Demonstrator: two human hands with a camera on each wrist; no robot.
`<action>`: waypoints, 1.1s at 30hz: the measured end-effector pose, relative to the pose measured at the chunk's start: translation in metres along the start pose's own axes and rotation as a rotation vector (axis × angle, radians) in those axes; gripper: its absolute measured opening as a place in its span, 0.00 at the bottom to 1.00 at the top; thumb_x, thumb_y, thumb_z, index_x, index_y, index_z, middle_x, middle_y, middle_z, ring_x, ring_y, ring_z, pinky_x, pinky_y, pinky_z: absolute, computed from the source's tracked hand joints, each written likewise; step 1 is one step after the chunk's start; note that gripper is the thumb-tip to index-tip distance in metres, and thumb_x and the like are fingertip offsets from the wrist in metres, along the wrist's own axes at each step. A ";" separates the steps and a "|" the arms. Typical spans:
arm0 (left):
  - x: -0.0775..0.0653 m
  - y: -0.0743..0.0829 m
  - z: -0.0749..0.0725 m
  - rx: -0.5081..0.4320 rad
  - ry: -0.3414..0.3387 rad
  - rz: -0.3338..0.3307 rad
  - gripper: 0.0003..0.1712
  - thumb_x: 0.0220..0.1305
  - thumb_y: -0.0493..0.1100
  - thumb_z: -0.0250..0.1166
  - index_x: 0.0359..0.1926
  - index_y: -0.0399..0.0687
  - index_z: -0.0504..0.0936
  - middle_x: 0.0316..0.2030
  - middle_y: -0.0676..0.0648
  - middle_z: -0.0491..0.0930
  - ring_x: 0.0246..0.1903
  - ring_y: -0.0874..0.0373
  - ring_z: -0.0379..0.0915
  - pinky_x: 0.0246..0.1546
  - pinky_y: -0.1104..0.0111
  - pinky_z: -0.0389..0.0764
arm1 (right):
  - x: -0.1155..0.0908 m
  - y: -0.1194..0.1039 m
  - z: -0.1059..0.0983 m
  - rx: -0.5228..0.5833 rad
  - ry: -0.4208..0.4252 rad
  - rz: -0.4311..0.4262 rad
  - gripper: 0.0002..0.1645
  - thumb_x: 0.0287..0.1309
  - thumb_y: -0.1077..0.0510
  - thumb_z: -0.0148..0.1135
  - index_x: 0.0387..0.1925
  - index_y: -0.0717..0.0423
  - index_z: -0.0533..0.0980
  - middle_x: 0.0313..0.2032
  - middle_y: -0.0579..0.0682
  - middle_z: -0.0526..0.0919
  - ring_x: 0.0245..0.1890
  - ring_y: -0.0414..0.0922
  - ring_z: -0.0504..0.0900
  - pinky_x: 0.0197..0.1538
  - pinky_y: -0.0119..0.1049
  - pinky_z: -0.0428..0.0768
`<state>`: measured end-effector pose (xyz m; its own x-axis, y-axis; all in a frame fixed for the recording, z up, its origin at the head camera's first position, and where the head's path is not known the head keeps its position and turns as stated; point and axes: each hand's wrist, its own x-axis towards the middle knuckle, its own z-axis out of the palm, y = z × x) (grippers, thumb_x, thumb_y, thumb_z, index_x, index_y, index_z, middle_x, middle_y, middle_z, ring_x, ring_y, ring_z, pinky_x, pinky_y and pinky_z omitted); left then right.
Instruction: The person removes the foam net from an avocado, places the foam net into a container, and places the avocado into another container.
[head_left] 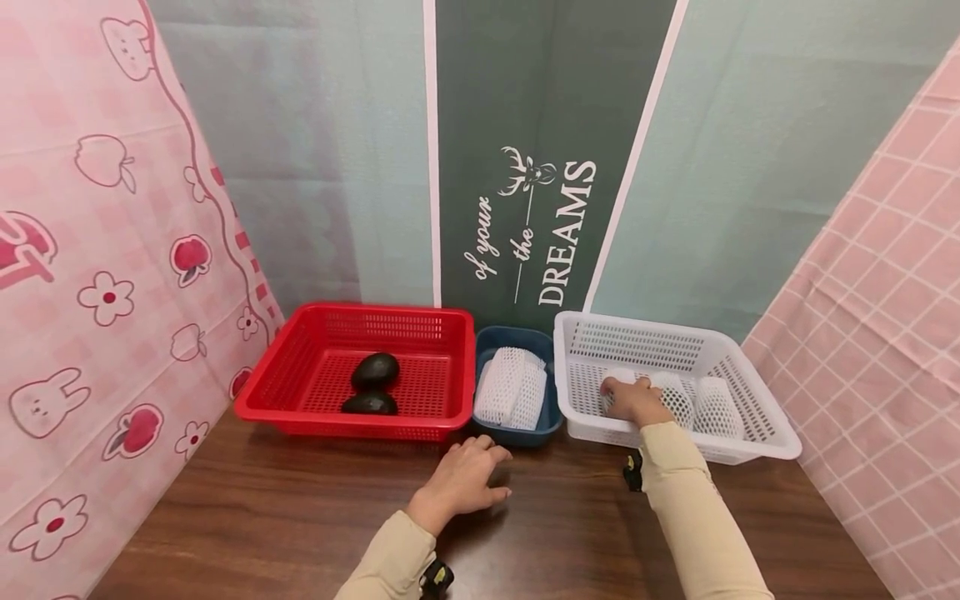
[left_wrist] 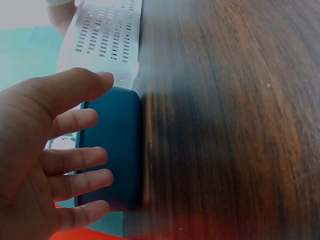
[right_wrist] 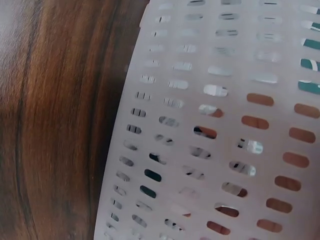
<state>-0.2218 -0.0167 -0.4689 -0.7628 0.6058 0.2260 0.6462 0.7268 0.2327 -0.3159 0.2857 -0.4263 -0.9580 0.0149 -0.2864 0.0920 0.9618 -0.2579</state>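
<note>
Sleeved forearms [head_left: 697,517] nearest in head view, above a wooden table [head_left: 562,542]. Red basket [head_left: 352,427] sits beyond and left of the left hand [head_left: 467,477], two dark avocados [head_left: 375,372] inside. Blue bin [head_left: 521,437] is between the hands, just past the left fingertips, with white mesh sleeves [head_left: 517,387] in it. White basket [head_left: 776,442] surrounds the right hand [head_left: 637,402], front wall on its near side. Two netted pieces [head_left: 720,408] lie to that hand's right, the closer one just beside it. Right thumb and fingers are over a white-netted piece [head_left: 621,374] at the basket's left end; how tightly, can't tell. Left hand has its fingers loosely spread, holding nothing. Left wrist: thumb well apart from fingers, palm free; bin wall just behind the fingers, white basket past the thumb, red edge beyond the little finger. Right wrist: slotted basket wall stands in the way, skin showing through some slots; grip itself hidden, table off to the left of frame.
</note>
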 end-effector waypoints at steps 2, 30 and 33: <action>0.000 0.000 0.000 0.009 0.005 0.001 0.23 0.49 0.55 0.70 0.46 0.52 0.81 0.37 0.51 0.75 0.37 0.56 0.71 0.34 0.65 0.72 | -0.001 0.001 0.000 0.002 -0.013 -0.004 0.24 0.53 0.58 0.60 0.54 0.56 0.71 0.45 0.77 0.57 0.42 0.71 0.58 0.37 0.62 0.68; 0.005 0.011 -0.044 -0.015 0.093 0.076 0.24 0.51 0.55 0.68 0.48 0.50 0.81 0.38 0.51 0.76 0.38 0.57 0.71 0.39 0.65 0.73 | -0.020 -0.002 -0.029 0.048 0.182 -0.206 0.15 0.50 0.59 0.59 0.40 0.57 0.68 0.35 0.67 0.68 0.41 0.64 0.58 0.37 0.54 0.64; 0.005 0.010 -0.045 -0.017 0.086 0.075 0.24 0.50 0.55 0.69 0.48 0.50 0.81 0.39 0.51 0.76 0.39 0.58 0.71 0.40 0.66 0.73 | -0.022 -0.001 -0.028 0.036 0.194 -0.215 0.15 0.50 0.61 0.59 0.40 0.63 0.69 0.36 0.66 0.67 0.43 0.64 0.59 0.39 0.55 0.65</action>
<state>-0.2187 -0.0210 -0.4232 -0.7079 0.6276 0.3240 0.7023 0.6744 0.2280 -0.3031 0.2917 -0.3936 -0.9902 -0.1334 -0.0403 -0.1130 0.9382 -0.3270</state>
